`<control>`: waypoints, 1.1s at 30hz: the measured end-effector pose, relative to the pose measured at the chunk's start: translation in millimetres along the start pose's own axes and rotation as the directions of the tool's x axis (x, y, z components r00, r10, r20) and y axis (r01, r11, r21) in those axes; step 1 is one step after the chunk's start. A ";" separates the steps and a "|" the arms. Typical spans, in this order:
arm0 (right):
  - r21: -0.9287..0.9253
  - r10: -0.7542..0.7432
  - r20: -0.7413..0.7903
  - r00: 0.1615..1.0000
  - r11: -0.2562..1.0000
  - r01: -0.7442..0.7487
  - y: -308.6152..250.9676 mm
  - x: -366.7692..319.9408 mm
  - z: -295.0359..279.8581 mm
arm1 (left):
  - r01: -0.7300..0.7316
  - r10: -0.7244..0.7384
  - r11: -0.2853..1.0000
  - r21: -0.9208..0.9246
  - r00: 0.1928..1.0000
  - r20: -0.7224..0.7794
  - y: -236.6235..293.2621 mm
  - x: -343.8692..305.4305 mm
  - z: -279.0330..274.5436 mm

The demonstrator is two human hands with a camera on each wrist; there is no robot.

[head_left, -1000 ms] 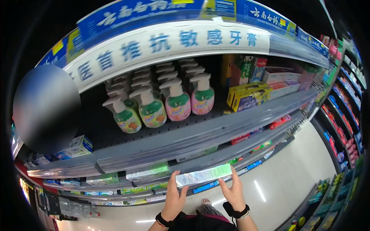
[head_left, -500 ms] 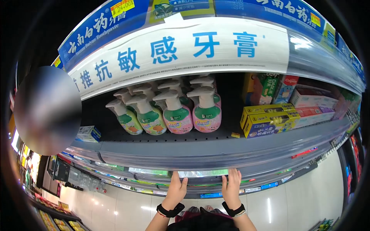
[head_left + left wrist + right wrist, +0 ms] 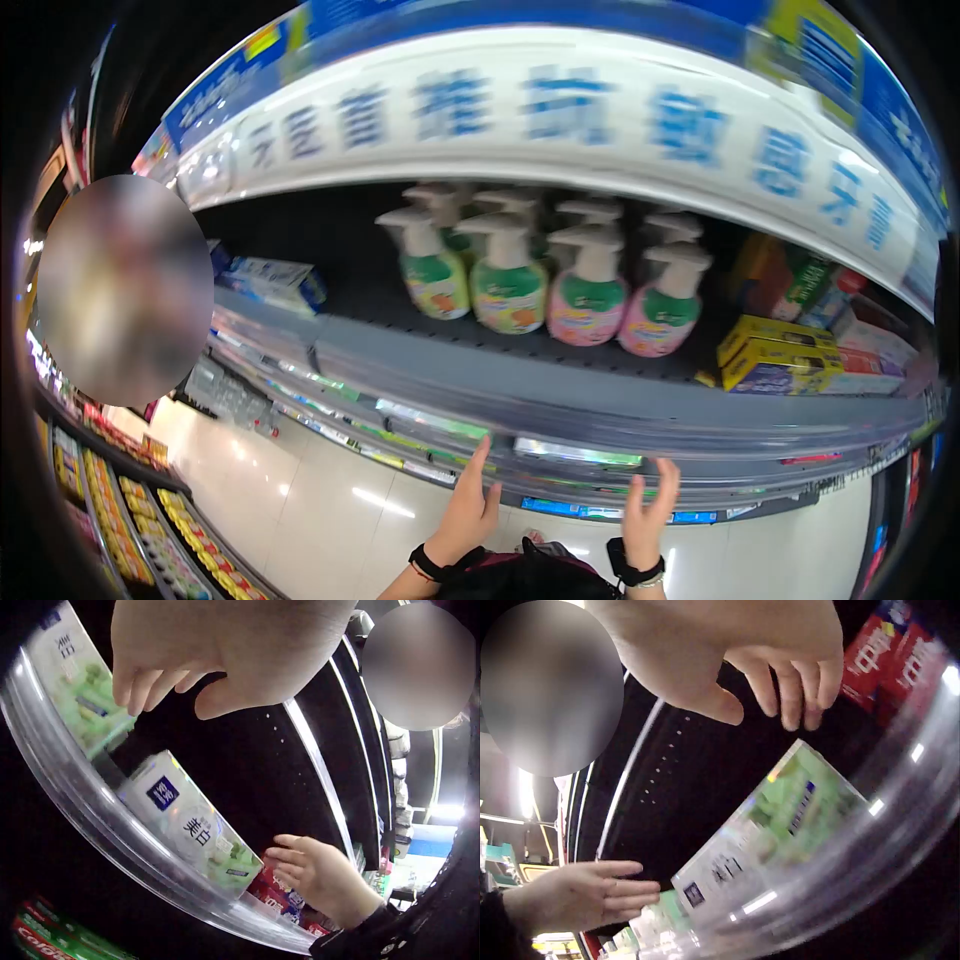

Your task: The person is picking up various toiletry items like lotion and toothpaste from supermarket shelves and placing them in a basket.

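Note:
A white and green box (image 3: pixel 578 452) (image 3: pixel 196 829) (image 3: pixel 769 817) stands on a lower shelf behind its clear front strip. My left hand (image 3: pixel 466 508) (image 3: pixel 225 645), fingers extended and slightly bent, is off the box's left end and holds nothing. Off its right end is my right hand (image 3: pixel 648 512) (image 3: pixel 742 652), fingers apart and empty. In both wrist views a dark gap shows between the near hand and the box. Another white and green box (image 3: pixel 79 682) stands to the left on the same shelf.
Pump bottles (image 3: pixel 508 285) and yellow boxes (image 3: pixel 785 358) fill parts of the shelf above. Red boxes (image 3: pixel 885 656) stand right of the white and green box. The clear strip (image 3: pixel 142 855) runs along the shelf edge. Tiled floor (image 3: pixel 330 490) lies below.
The box was held between both hands, went down onto the lower shelf, and both hands have let go of it. The head view has swung left.

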State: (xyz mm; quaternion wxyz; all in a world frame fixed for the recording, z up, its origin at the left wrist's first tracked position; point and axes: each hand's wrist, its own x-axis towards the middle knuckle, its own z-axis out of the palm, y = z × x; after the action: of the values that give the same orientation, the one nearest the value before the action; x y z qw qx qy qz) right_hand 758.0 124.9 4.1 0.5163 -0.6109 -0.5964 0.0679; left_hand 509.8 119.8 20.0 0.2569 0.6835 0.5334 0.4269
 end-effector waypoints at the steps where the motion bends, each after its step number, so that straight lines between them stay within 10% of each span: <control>1: 0.180 0.059 0.043 0.997 0.981 -0.066 -20.3 6.9 -10.6 | 0.021 -0.021 1.000 -0.001 1.000 -0.019 -1.3 -7.5 -12.0; 4: 0.499 0.151 0.182 0.972 0.838 -0.223 -71.5 -8.7 -29.0 | 0.004 0.000 0.999 0.045 0.997 -0.082 -8.4 -43.3 -52.4; 6: 0.727 -0.262 0.228 0.938 0.687 0.015 -122.2 -5.4 -35.7 | 0.061 -0.056 0.998 0.031 0.989 -0.133 -13.6 -67.8 -80.6; 9: 0.963 -0.810 0.207 0.549 0.267 0.031 -204.0 15.3 -25.6 | 0.099 -0.076 0.993 0.066 0.954 -0.289 -32.8 -119.2 -117.8; 11: 0.996 -0.980 0.031 0.194 0.015 -0.083 -262.4 15.6 0.8 | 0.190 -0.152 0.980 0.067 0.915 -0.373 -36.7 -154.0 -145.2; 12: 0.987 -0.982 -0.103 0.159 -0.121 -0.108 -288.8 0.8 18.4 | 0.213 -0.171 0.975 0.067 0.904 -0.391 -40.8 -174.7 -158.4; 14: 0.951 -0.962 -0.244 0.124 -0.263 -0.165 -330.1 -37.4 38.3 | 0.257 -0.199 0.965 0.057 0.853 -0.482 -49.3 -219.8 -184.3; 17: 0.791 -0.953 -0.038 0.302 -0.213 -0.574 -376.9 -99.2 58.9 | 0.363 -0.290 0.932 0.013 0.764 -0.576 -60.7 -284.4 -216.6; 20: 0.571 -0.885 -0.184 0.429 -0.451 -0.686 -413.1 -159.7 84.6 | 0.449 -0.342 0.893 -0.002 0.678 -0.651 -68.8 -349.4 -245.0; 23: 0.372 -0.903 -0.023 0.429 -0.406 -0.835 -446.3 -205.7 96.0 | 0.527 -0.394 0.848 -0.056 0.557 -0.731 -67.4 -407.4 -266.5; 25: 0.233 -0.986 -0.126 0.106 -0.134 -0.963 -471.0 -217.9 115.0 | 0.578 -0.447 0.807 -0.123 0.460 -0.767 -66.4 -445.3 -276.4; 26: 0.207 -0.983 -0.162 0.085 -0.118 -0.971 -475.1 -226.0 124.7 | 0.597 -0.464 0.788 -0.152 0.412 -0.784 -68.3 -462.5 -280.6; 29: 0.614 -0.871 0.009 -0.491 0.392 -0.685 -452.2 -240.2 161.1 | 0.653 -0.489 0.726 -0.215 0.270 -0.829 -74.0 -502.4 -289.9; 33: 0.442 -0.885 0.440 -0.151 0.360 -0.822 -461.8 -293.2 216.8 | 0.628 -0.479 0.696 -0.348 0.044 -0.877 -86.5 -544.5 -301.7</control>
State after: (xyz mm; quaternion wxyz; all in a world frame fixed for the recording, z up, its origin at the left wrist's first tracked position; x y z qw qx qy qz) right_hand 220.5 -103.0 77.4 0.0649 0.1719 -0.5772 0.7957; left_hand 170.8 -402.3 -66.4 -0.0018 0.0583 0.8220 0.5665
